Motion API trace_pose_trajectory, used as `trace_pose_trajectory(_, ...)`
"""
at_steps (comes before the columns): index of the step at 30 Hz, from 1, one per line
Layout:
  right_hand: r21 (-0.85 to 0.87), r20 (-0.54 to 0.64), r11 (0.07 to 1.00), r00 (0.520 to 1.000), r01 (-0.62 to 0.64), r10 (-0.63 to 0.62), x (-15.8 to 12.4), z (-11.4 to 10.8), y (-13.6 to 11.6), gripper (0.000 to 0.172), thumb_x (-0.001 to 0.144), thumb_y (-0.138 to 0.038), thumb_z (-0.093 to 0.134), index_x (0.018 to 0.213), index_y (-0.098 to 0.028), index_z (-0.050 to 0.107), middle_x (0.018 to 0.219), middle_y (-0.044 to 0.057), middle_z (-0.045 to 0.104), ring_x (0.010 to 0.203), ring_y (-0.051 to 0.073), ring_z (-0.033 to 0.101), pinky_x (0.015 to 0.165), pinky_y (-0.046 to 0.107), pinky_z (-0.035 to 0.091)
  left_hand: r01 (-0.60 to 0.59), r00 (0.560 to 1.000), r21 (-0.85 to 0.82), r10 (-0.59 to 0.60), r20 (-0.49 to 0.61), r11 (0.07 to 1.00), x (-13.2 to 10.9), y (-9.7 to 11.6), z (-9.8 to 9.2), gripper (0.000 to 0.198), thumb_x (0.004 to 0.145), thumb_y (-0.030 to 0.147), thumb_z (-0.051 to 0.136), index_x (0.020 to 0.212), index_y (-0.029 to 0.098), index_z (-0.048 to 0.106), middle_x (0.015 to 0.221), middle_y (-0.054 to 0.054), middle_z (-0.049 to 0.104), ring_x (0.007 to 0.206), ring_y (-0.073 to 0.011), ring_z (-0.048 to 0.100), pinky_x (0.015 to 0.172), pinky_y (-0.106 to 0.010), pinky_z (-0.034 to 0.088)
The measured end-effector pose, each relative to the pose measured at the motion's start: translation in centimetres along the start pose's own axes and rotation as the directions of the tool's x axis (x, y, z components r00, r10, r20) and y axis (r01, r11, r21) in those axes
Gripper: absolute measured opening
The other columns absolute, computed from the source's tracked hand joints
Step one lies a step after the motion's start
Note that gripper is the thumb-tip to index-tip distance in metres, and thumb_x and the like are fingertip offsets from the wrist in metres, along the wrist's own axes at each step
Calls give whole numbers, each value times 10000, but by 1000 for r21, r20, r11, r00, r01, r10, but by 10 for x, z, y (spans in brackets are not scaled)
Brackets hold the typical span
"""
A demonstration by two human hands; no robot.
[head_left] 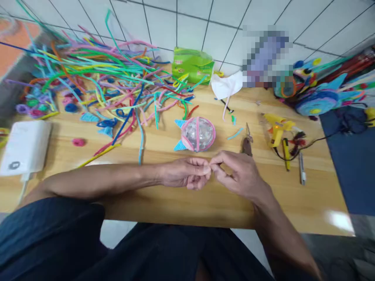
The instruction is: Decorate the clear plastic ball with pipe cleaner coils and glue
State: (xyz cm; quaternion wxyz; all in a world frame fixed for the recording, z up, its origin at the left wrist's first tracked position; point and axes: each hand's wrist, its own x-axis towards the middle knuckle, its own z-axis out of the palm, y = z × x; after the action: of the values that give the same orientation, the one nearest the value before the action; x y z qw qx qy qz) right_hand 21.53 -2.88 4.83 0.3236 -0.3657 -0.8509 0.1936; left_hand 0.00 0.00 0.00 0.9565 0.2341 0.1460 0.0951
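Fingertip work over the table. The left hand has its thumb pressed against the fingers; the right hand meets it tip to tip, thumb and forefinger in a narrow pinch. Any piece between them is too small to tell. The ball, pink-banded with two blue fins, lies just beyond the left hand, touched by neither. Such work probably goes best with the left grip as a steady anchor and the right making small turns — light pressure, forearms low. The glue gun, its light lit, stands well apart to the right — a sensible clearance for bare fingers.
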Motion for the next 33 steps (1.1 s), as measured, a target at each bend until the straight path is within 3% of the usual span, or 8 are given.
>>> trace_pose_trajectory(6,50,25,999,999,-21,20,2,-3,-4,88,990,-137,648,950,-215,646,762,-30,728,643,99,685,631,217,493,-11,1000,24,11,5,1000,0,-2,-2,430,853,484,923,867,126,684,643,-4,712,477,-58,591,406,-126,410)
trace_pose_trajectory(18,-27,35,999,999,-26,27,2,-4,-4,137,994,-105,580,936,-214,639,734,-33,717,614,105,658,611,231,471,-29,999,55,28,25,998,1,0,-1,426,881,490,900,871,126,679,644,-1,711,468,-47,569,422,-126,422)
trace_pose_trajectory(23,31,77,999,996,-38,35,4,-5,-4,125,1010,-120,573,1001,-218,650,810,-17,748,685,116,695,663,234,502,-12,999,56,10,36,998,1,-1,-3,457,880,540,886,880,138,669,628,1,703,458,-58,559,415,-140,400)
trace_pose_trajectory(28,-53,48,998,999,-17,20,3,-1,-3,165,951,-84,573,892,-234,609,714,-40,679,604,112,627,606,245,447,15,999,112,-19,36,994,2,-3,-1,511,873,603,866,857,146,639,632,11,682,447,-54,533,414,-159,366)
trace_pose_trajectory(33,25,-39,981,980,-193,193,4,-7,-2,169,915,-109,562,806,-239,560,675,-59,622,584,101,566,593,242,421,-155,985,363,172,-16,919,-6,-3,14,448,892,538,868,936,169,619,771,18,722,502,-46,529,493,-182,413)
